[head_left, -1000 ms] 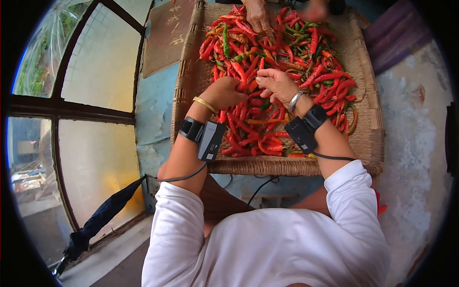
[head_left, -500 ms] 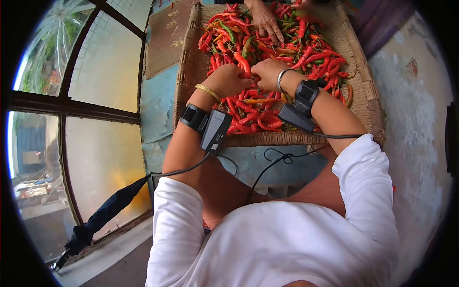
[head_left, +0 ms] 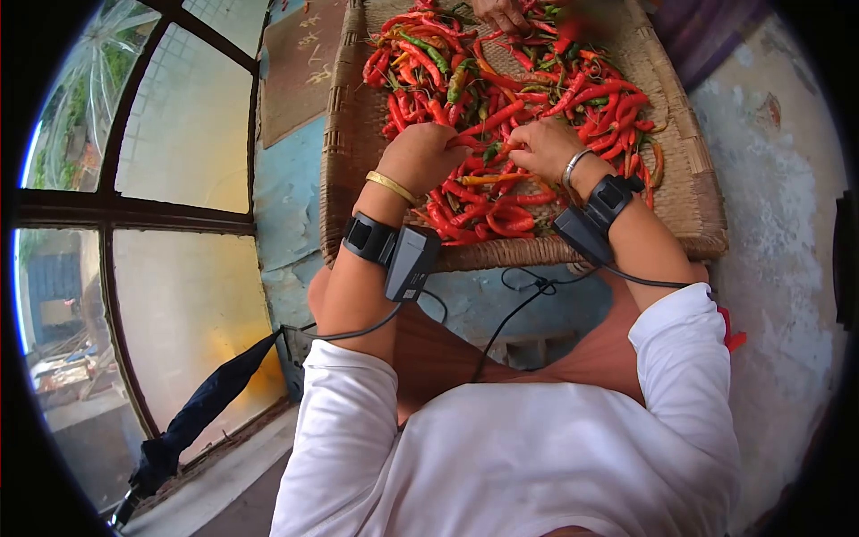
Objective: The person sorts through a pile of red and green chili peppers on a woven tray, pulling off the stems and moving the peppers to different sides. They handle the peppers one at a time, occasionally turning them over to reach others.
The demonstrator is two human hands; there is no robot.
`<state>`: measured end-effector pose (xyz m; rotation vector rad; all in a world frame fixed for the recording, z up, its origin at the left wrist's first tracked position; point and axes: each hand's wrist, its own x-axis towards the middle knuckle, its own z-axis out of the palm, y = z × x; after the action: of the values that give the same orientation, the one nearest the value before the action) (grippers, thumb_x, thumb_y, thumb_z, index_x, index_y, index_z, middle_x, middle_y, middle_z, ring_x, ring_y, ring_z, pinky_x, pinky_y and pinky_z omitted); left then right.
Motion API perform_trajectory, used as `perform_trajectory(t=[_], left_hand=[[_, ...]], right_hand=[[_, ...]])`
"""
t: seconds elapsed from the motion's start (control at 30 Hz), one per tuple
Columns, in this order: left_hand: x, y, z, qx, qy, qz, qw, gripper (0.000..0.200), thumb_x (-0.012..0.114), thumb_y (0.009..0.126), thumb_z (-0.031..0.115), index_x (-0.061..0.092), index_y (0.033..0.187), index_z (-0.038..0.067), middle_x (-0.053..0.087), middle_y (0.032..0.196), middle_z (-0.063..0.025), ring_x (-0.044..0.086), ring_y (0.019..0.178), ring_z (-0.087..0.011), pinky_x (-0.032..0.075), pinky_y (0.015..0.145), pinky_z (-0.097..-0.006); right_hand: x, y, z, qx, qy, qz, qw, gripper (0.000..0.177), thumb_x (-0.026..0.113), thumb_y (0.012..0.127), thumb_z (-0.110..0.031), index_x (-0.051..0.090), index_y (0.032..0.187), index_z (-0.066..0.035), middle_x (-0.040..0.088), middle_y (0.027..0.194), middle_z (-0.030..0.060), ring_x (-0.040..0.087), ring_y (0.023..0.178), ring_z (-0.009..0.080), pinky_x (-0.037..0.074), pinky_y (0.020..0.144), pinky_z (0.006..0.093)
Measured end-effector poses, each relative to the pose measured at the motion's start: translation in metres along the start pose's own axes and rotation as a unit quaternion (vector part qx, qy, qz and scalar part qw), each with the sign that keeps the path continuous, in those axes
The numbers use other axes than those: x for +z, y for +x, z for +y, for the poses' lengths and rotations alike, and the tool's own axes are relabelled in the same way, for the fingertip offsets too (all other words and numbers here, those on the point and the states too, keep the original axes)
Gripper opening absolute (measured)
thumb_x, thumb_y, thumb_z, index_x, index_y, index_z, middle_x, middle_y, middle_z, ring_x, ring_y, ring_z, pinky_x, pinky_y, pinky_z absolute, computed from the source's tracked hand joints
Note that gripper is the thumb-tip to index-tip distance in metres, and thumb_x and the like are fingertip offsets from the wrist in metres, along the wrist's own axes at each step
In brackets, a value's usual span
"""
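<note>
Many red chili peppers [head_left: 510, 217], with a few green and orange ones among them, lie in a shallow woven tray [head_left: 488, 257]. Over the near half of the pile, my left hand [head_left: 422, 157] is closed around a red chili pepper [head_left: 463, 141] whose end points right. My right hand [head_left: 548, 146] is a short way to the right, its thumb and fingers pinched together low over the peppers. What sits in that pinch is too small to make out.
Another person's hand [head_left: 501, 13] reaches into the tray's far side. Black cables [head_left: 501, 313] hang from my wrist devices in front of the tray. A window [head_left: 183, 295] and a folded umbrella [head_left: 201, 403] are on the left, a wall [head_left: 769, 224] on the right.
My hands have moved apart, the right one shifting right; before, their fingertips nearly met. The other person's hand has drawn back toward the far edge. The view has shifted slightly.
</note>
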<state>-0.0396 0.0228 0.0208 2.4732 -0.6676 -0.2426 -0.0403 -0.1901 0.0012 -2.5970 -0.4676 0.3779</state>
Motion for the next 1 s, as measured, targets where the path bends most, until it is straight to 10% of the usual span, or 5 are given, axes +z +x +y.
perform_trajectory(t=[0.1, 0.37, 0.53, 0.87, 1.0], left_hand=[[-0.003, -0.004, 0.002, -0.049, 0.003, 0.081, 0.996, 0.024, 0.054, 0.075, 0.026, 0.058, 0.075, 0.002, 0.057, 0.072, -0.0179, 0.055, 0.071, -0.0345, 0.043, 0.063, -0.0423], [0.0, -0.006, 0.012, -0.077, 0.051, 0.072, 0.993, 0.03, 0.053, 0.078, 0.031, 0.056, 0.074, 0.002, 0.055, 0.069, -0.0188, 0.054, 0.069, -0.0355, 0.042, 0.06, -0.0421], [-0.004, -0.001, 0.016, -0.081, 0.039, 0.077, 0.993, 0.035, 0.053, 0.081, 0.034, 0.054, 0.071, 0.0, 0.052, 0.064, -0.0193, 0.051, 0.061, -0.0361, 0.04, 0.054, -0.0408], [0.001, 0.011, 0.0, -0.074, -0.151, 0.192, 0.967, 0.029, 0.058, 0.077, 0.026, 0.053, 0.07, -0.002, 0.055, 0.061, -0.0179, 0.056, 0.062, -0.0333, 0.042, 0.055, -0.0385], [-0.001, 0.013, 0.003, -0.108, -0.191, 0.152, 0.964, 0.023, 0.058, 0.081, 0.019, 0.052, 0.076, -0.002, 0.054, 0.06, -0.005, 0.053, 0.049, -0.0088, 0.041, 0.045, -0.0237]], right_hand=[[0.0, 0.003, 0.005, -0.017, -0.105, 0.025, 0.994, 0.021, 0.055, 0.069, -0.026, 0.062, 0.077, -0.008, 0.062, 0.076, 0.0107, 0.058, 0.076, 0.0282, 0.046, 0.069, 0.0382], [-0.036, 0.007, -0.006, 0.09, 0.272, -0.177, 0.942, 0.019, 0.055, 0.077, -0.022, 0.057, 0.072, -0.004, 0.055, 0.056, 0.0017, 0.053, 0.049, 0.0077, 0.041, 0.04, 0.0218], [-0.053, 0.03, -0.004, 0.1, 0.602, 0.169, 0.774, 0.032, 0.051, 0.085, -0.028, 0.048, 0.102, -0.002, 0.059, 0.074, 0.0038, 0.055, 0.055, 0.0067, 0.044, 0.041, 0.0184], [0.028, 0.028, -0.025, -0.056, 0.442, -0.058, 0.893, 0.023, 0.053, 0.084, -0.02, 0.057, 0.101, -0.005, 0.06, 0.079, 0.0003, 0.055, 0.061, 0.0054, 0.044, 0.051, 0.0185], [0.029, 0.027, -0.026, -0.003, 0.471, -0.132, 0.872, 0.022, 0.055, 0.083, -0.02, 0.058, 0.1, -0.005, 0.057, 0.07, -0.0018, 0.053, 0.058, 0.0046, 0.042, 0.05, 0.0182]])
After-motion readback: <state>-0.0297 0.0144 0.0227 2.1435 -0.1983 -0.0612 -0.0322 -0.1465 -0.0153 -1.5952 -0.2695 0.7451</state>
